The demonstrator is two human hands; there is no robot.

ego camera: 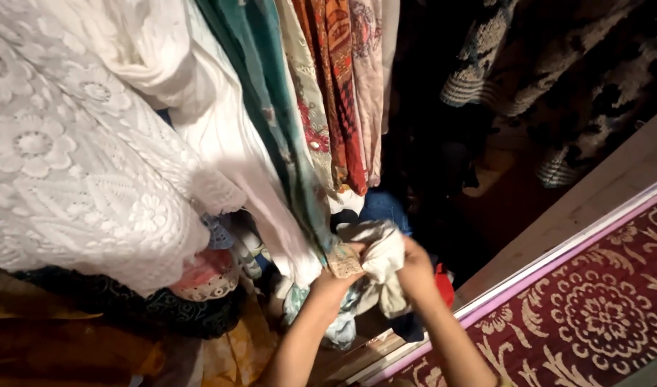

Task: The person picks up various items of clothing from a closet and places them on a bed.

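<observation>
Cream cloth [382, 259], bunched, apparently axis-less, gripped by both hands' fingers [357, 251].

Person, head view: 2 bare forearms and 2 hands in frame, rising from the lower edge of the view. Left hand [333, 281]: no sleeve, no cuff, no glove, no watch, no bracelet visible; forearm bare along its whole visible length. Right hand [416, 272]: likewise unsleeved and ungloved; forearm bare down to the frame edge. Rings: cannot tell, the fingers being mostly hidden. Both forearms slender, wrists narrow. Nothing worn can be made out; the rest of the body lies outside the frame.
</observation>
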